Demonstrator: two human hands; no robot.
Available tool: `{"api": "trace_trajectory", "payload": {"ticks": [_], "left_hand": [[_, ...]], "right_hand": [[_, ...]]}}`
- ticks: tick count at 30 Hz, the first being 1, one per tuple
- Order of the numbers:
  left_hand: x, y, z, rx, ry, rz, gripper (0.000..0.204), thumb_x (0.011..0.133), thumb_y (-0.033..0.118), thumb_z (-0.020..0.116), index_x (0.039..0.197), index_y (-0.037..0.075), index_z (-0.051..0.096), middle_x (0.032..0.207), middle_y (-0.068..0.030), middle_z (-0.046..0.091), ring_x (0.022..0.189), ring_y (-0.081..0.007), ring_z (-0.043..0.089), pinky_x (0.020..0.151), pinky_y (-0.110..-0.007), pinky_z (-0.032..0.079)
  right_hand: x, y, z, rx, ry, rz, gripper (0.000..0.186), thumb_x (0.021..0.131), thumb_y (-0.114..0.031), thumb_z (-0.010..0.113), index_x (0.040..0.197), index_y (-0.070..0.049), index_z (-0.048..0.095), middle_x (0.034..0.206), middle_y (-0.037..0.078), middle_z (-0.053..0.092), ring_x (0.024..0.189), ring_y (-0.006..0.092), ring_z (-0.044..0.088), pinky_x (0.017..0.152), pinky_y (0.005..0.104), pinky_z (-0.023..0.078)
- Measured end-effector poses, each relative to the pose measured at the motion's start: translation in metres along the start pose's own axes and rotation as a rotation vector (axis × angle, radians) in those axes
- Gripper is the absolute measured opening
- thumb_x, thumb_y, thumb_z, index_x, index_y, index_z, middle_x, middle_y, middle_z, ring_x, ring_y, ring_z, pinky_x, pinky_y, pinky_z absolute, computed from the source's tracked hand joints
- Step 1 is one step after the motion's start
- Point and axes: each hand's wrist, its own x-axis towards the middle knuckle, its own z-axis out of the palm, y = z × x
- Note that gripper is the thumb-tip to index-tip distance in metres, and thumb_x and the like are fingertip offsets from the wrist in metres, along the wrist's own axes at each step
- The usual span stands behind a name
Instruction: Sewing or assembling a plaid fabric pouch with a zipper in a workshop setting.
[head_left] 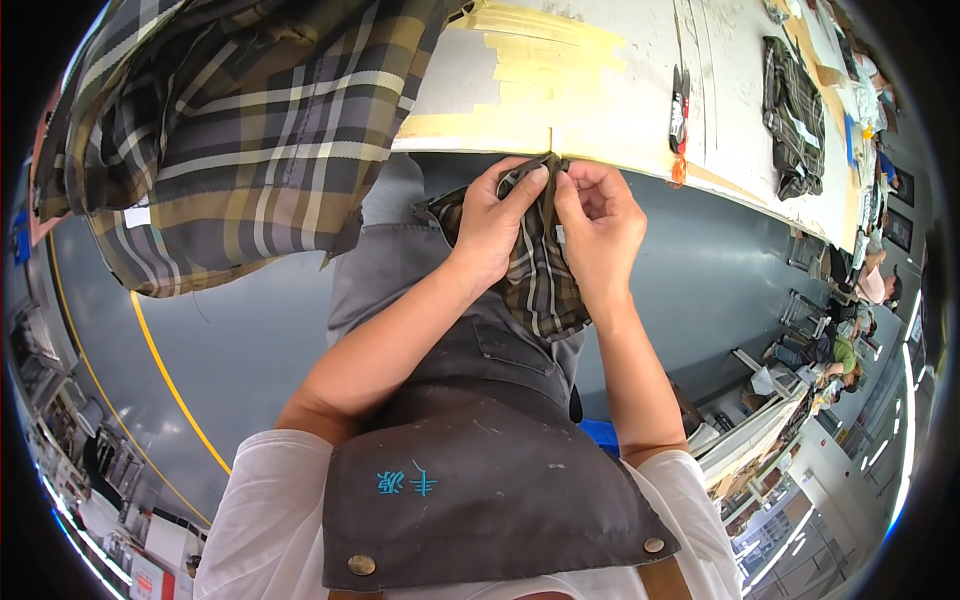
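Between my two hands hangs a dark plaid fabric piece (542, 290) with brown, black and white stripes, at the near edge of the table. My left hand (492, 215) pinches its upper part, thumb on top. Close beside it, my right hand (600, 215) grips the same piece near its top edge, fingers curled. The fabric's lower end drapes down in front of my dark apron (450, 480). Whatever lies under my fingertips is hidden.
A large heap of plaid cloth (270, 200) overhangs the table's left side. On the white table (640, 110), patched with yellow tape, lie black-and-red snips (680, 120). Farther right sits another folded plaid piece (793, 120). Several people work at tables on the far right.
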Motion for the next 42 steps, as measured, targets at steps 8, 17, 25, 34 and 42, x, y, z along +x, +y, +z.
{"api": "trace_trajectory", "payload": {"ticks": [8, 17, 25, 34, 42], "left_hand": [[0.002, -0.003, -0.003, 0.014, 0.007, -0.012, 0.028, 0.082, 0.016, 0.064, 0.103, -0.002, 0.057, 0.091, -0.0042, 0.06, 0.08, -0.0078, 0.054, 0.073, -0.023, 0.044], [0.002, -0.004, -0.003, 0.019, 0.018, -0.013, 0.027, 0.083, 0.015, 0.064, 0.103, -0.001, 0.057, 0.09, -0.0041, 0.059, 0.079, -0.0073, 0.054, 0.072, -0.021, 0.044], [0.002, -0.003, -0.004, -0.005, -0.007, -0.013, 0.025, 0.083, 0.014, 0.063, 0.103, -0.001, 0.056, 0.093, -0.0055, 0.06, 0.082, -0.009, 0.056, 0.073, -0.023, 0.046], [-0.001, 0.0, 0.001, -0.028, 0.015, -0.019, 0.023, 0.084, 0.013, 0.061, 0.101, -0.001, 0.057, 0.09, -0.0053, 0.061, 0.079, -0.0092, 0.056, 0.072, -0.022, 0.047], [0.001, -0.001, -0.001, -0.006, 0.003, -0.013, 0.021, 0.085, 0.014, 0.061, 0.099, 0.0, 0.057, 0.087, -0.0044, 0.06, 0.075, -0.009, 0.056, 0.067, -0.023, 0.048]], "right_hand": [[0.005, 0.001, -0.003, 0.353, -0.077, 0.351, 0.007, 0.083, -0.005, 0.06, 0.08, 0.0, 0.055, 0.068, -0.002, 0.057, 0.055, 0.0006, 0.047, 0.048, 0.0159, 0.036], [0.008, -0.002, 0.005, 0.225, -0.009, 0.276, 0.011, 0.085, -0.009, 0.059, 0.079, 0.0, 0.055, 0.064, -0.003, 0.054, 0.054, -0.0014, 0.044, 0.046, 0.0156, 0.034], [0.003, -0.001, 0.006, 0.319, -0.02, 0.27, 0.01, 0.081, -0.005, 0.062, 0.082, 0.002, 0.055, 0.066, -0.002, 0.054, 0.056, 0.0007, 0.047, 0.05, 0.016, 0.038], [0.004, -0.003, 0.005, 0.304, -0.02, 0.263, 0.011, 0.078, -0.002, 0.064, 0.084, 0.003, 0.056, 0.07, 0.001, 0.056, 0.057, 0.0024, 0.05, 0.054, 0.0158, 0.041], [0.009, 0.001, 0.0, 0.385, -0.027, 0.385, 0.014, 0.082, -0.011, 0.063, 0.077, 0.001, 0.058, 0.063, 0.0, 0.057, 0.052, 0.0031, 0.048, 0.049, 0.017, 0.039]]}}
